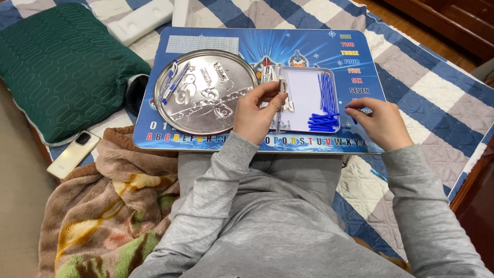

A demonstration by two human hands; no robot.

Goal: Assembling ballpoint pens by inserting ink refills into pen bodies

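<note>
The left hand (256, 114) is closed around a clear pen barrel (278, 116), gripped between thumb and fingers and held roughly upright. The barrel is a thin transparent tube with a pale clip section near its upper end; its lower end points toward the near edge of the lap desk (309, 44). The left wrist is bent inward, the forearm in a grey sleeve rising from the near edge.

The right hand (380, 122) is curled, fingertips pinched on a short blue refill (353, 114) at the right edge of the lap desk. The back of this hand faces up, and its grey-sleeved forearm comes in from the near right corner.

Between the hands sits a rectangular metal tray (302, 90) with a white floor. Along its right wall lies a row of blue refills (325, 91) set lengthwise, with a loose stack (323, 122) of more lying crosswise at its near right corner.

Left of the tray, a round metal tray (206, 92) occupies the left half of the desk. Assembled pens (172, 82) with blue parts lie at its left rim.

Off the desk, a green cushion (62, 67) lies to the far left, with a phone (74, 153) near it on the bed.
</note>
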